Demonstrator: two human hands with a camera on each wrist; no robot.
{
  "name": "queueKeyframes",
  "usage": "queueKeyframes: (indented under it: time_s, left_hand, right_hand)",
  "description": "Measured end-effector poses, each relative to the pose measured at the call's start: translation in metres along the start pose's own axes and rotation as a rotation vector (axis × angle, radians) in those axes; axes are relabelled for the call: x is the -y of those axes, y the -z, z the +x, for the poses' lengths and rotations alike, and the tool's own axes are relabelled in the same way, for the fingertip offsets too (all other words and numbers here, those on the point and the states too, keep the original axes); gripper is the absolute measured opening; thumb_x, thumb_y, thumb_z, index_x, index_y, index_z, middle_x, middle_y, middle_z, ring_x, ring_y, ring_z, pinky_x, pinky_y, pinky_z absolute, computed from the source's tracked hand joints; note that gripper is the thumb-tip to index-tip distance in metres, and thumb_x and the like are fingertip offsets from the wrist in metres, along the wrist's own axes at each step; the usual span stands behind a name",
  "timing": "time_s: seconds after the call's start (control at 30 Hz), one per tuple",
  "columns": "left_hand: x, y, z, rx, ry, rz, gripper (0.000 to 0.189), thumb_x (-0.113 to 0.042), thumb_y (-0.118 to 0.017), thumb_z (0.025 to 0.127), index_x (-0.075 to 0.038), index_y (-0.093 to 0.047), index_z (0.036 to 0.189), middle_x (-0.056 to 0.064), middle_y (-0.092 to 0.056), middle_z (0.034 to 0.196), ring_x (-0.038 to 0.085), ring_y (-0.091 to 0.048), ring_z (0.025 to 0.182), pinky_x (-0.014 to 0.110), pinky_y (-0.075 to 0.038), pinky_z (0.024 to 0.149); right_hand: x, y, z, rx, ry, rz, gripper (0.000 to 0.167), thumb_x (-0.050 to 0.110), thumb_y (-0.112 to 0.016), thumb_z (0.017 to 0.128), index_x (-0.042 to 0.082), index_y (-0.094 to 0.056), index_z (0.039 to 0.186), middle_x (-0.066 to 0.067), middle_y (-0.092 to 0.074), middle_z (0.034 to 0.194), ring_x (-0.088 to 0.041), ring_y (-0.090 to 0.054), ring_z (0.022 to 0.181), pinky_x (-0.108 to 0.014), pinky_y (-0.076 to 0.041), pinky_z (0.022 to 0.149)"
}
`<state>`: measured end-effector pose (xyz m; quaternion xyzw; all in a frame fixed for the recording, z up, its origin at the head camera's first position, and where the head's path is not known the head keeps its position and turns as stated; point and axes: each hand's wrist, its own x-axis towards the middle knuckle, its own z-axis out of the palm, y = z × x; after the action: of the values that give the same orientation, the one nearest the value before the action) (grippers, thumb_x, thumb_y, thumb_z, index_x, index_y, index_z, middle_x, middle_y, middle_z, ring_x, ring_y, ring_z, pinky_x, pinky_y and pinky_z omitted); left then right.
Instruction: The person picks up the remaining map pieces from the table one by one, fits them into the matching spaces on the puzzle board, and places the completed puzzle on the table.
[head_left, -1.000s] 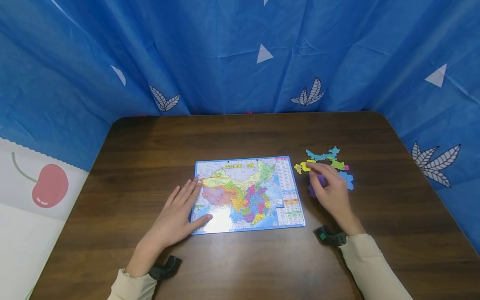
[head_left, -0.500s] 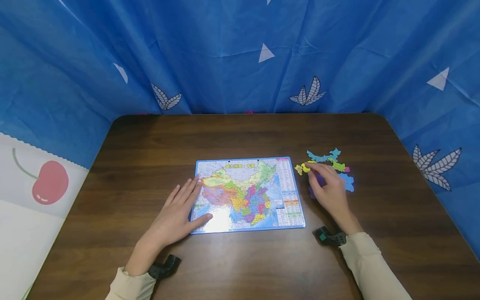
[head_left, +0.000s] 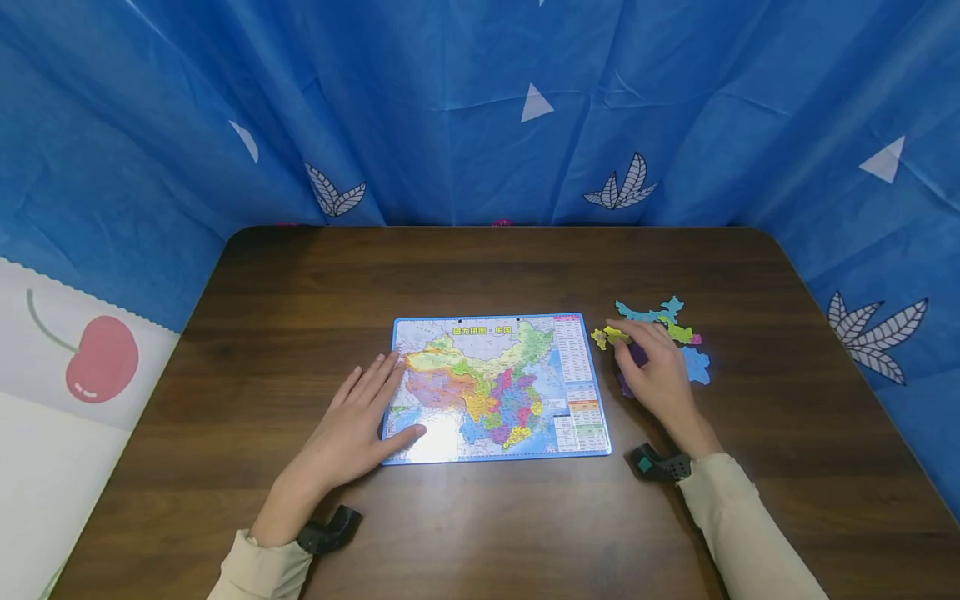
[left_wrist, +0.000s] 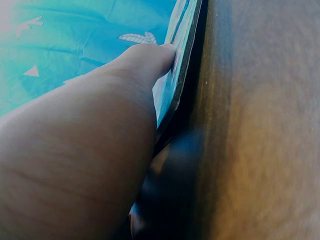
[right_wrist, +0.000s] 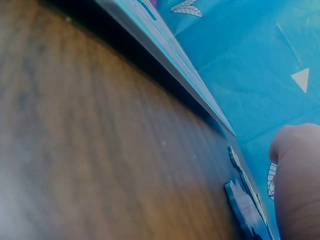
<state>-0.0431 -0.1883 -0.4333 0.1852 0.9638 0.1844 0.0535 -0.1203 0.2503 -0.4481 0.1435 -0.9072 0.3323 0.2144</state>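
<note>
A magnetic map puzzle board (head_left: 450, 450) with a blue rim lies mid-table. My left hand (head_left: 341, 433) rests with spread fingers on its left edge, and the thumb (left_wrist: 162, 57) lies over the near corner in the left wrist view. Right of the board, my right hand (head_left: 660, 375) is over a group of loose puzzle pieces. Its index finger and thumb stand apart at a yellow puzzle piece (head_left: 615, 335); I cannot tell whether they pinch it. A purple puzzle piece (head_left: 638, 354) is partly hidden beneath this hand.
Around the right hand lie a teal piece (head_left: 637, 314), a green piece (head_left: 679, 332), a blue piece (head_left: 697, 367), a small pink piece (head_left: 697, 339) and a small yellow piece (head_left: 598, 337). Blue curtains (head_left: 480, 125) hang behind the wooden table (head_left: 480, 533).
The right index finger has stretched slightly away from the thumb over the yellow piece, which looks darker now. The left hand stays on the board. The head view has shifted a little.
</note>
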Motion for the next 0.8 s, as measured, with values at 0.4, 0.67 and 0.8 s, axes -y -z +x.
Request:
queueKeyframes:
  time_s: [0.4, 0.67, 0.8]
  left_hand:
    - [-0.0003, 0.0008, -0.0002, 0.002, -0.001, -0.006, 0.101, -0.071, -0.058, 0.092, -0.009, -0.024, 0.164, 0.008, -0.013, 0.174, 0.030, -0.012, 0.161, 0.054, -0.007, 0.129]
    - [0.0001, -0.0003, 0.0000, 0.014, 0.010, -0.003, 0.101, -0.072, -0.056, 0.092, -0.009, -0.025, 0.164, 0.008, -0.013, 0.174, 0.030, -0.011, 0.161, 0.054, -0.007, 0.129]
    - [0.0008, -0.0005, 0.0000, 0.011, 0.009, 0.003, 0.101, -0.073, -0.055, 0.093, -0.009, -0.024, 0.164, 0.007, -0.013, 0.174, 0.030, -0.011, 0.161, 0.054, -0.006, 0.129]
  right_hand:
    - [-0.0073, -0.0020, 0.0071, 0.026, 0.016, -0.016, 0.031, 0.004, -0.071, 0.094, 0.005, -0.072, 0.125, -0.015, -0.073, 0.125, -0.034, -0.061, 0.116, -0.052, -0.048, 0.096]
    - [-0.0069, -0.0014, 0.0089, 0.095, -0.017, -0.050, 0.035, 0.007, -0.071, 0.094, 0.005, -0.070, 0.128, -0.018, -0.071, 0.128, -0.037, -0.057, 0.120, -0.057, -0.045, 0.100]
    - [-0.0040, -0.0003, 0.0093, 0.141, -0.036, -0.064, 0.037, 0.009, -0.071, 0.094, 0.006, -0.069, 0.130, -0.018, -0.070, 0.129, -0.037, -0.055, 0.121, -0.059, -0.045, 0.100]
